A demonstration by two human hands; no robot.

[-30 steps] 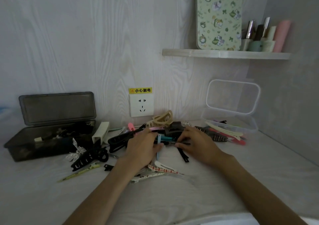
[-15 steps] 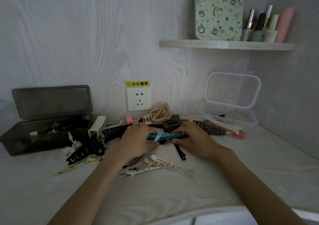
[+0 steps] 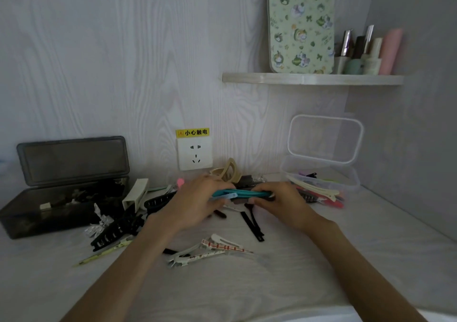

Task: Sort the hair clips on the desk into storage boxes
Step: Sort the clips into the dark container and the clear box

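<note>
1. We hold a bundle of long teal clips level above the middle of the desk, just in front of the pile of loose clips; gathering several at once likely saves trips to a box.
2. Our left hand curls round the bundle's left end and our right hand pinches its right end, so the clips stay lined up.
3. The clear box stands open to the right with long flat clips already in it and spilling over its front edge; we judge the teal bundle belongs there.
4. The dark box stands open on the left, dark pieces inside, with a black claw clip just beside it.
5. White patterned clips lie near us, unsorted.
</note>
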